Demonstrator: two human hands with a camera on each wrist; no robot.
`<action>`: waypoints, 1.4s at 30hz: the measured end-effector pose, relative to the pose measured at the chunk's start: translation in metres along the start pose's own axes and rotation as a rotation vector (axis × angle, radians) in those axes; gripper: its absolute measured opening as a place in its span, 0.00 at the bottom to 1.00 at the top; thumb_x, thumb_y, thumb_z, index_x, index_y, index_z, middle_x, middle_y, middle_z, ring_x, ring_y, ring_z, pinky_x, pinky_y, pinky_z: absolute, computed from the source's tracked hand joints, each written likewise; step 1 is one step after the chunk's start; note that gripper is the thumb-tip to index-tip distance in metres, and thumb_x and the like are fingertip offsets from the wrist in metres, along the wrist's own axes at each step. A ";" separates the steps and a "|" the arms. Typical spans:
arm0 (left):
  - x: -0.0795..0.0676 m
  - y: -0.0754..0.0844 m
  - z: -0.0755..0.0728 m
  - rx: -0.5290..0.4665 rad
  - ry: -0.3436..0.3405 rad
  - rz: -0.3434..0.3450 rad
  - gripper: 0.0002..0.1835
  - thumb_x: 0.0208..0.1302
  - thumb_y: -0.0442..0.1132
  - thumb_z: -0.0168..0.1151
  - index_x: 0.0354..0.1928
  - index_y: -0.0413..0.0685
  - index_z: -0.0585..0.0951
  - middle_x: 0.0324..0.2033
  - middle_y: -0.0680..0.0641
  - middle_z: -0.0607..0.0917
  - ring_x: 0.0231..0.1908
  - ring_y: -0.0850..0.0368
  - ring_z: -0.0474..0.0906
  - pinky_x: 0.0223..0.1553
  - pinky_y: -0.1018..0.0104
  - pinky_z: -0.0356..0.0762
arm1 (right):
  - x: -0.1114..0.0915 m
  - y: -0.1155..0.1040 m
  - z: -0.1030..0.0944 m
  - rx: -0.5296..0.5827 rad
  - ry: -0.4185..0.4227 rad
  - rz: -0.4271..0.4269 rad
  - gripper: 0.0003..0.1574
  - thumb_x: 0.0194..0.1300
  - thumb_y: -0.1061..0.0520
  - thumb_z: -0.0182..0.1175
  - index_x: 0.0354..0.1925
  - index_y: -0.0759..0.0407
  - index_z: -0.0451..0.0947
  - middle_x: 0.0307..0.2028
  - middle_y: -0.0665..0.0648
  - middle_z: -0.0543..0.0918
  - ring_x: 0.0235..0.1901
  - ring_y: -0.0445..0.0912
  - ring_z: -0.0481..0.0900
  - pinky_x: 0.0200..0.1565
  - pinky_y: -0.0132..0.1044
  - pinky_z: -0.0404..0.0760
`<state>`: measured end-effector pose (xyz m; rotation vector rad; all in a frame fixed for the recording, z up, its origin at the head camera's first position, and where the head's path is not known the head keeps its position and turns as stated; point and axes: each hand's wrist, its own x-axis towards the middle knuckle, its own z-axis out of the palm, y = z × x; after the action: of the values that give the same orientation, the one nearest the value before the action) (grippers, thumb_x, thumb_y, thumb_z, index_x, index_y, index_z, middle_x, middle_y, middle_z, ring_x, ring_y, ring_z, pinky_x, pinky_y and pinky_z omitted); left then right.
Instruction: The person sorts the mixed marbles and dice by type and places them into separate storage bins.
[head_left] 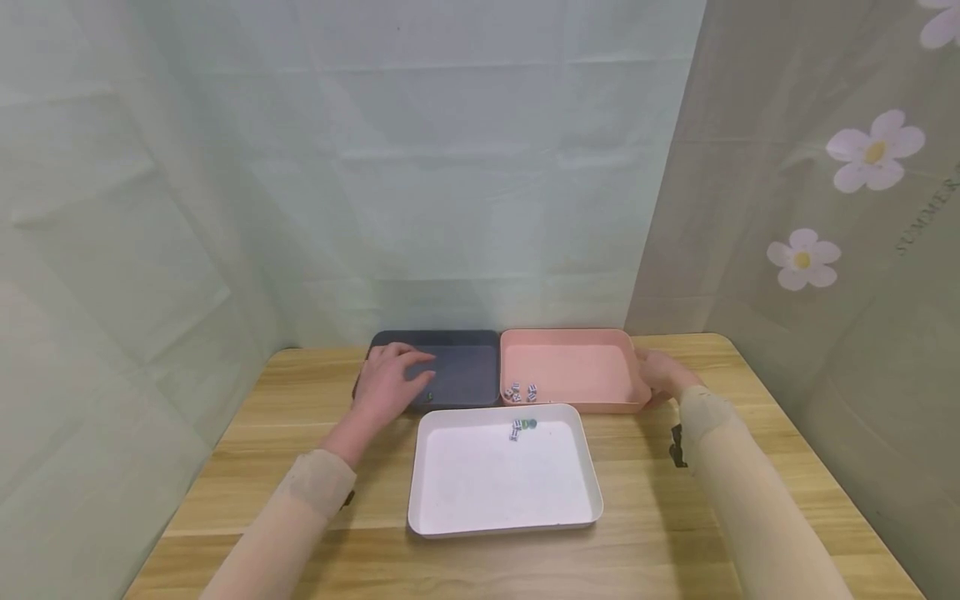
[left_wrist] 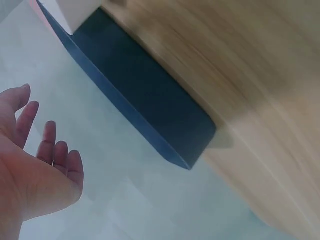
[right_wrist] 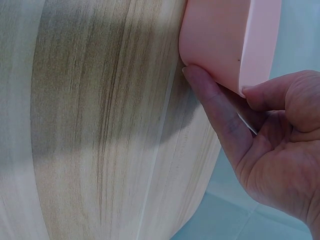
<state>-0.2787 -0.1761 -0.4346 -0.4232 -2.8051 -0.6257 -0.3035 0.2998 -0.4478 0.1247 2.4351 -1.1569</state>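
Note:
My left hand (head_left: 390, 382) hovers over the left part of the dark blue tray (head_left: 468, 367), its fingers loosely bent and holding nothing. In the left wrist view that hand (left_wrist: 37, 160) shows apart from the tray wall. At the right end of the pink tray (head_left: 573, 367), my right hand (head_left: 660, 373) grips the tray. The right wrist view shows the thumb at the rim and a finger along the lower edge of the wall. Several white dice with dark marks (head_left: 517, 395) lie in the pink tray's front left corner. A small dark green piece (head_left: 430, 397) lies in the blue tray.
In front of both stands a white tray (head_left: 502, 492), holding a few white dice (head_left: 514, 434) and small green pieces (head_left: 529, 423) near its back edge. All three trays are on a wooden table (head_left: 645, 533). A pale curtain (head_left: 450, 208) hangs behind it.

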 end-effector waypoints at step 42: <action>-0.016 0.081 0.030 0.073 -0.162 0.272 0.14 0.66 0.50 0.71 0.53 0.65 0.89 0.49 0.52 0.80 0.53 0.48 0.71 0.55 0.47 0.71 | 0.000 -0.001 0.000 0.002 -0.002 0.023 0.46 0.70 0.72 0.41 0.81 0.63 0.37 0.71 0.79 0.56 0.52 0.65 0.76 0.43 0.51 0.86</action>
<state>-0.2425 -0.0956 -0.4354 -0.8571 -2.8349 -0.4459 -0.3036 0.2990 -0.4477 0.1521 2.4249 -1.1483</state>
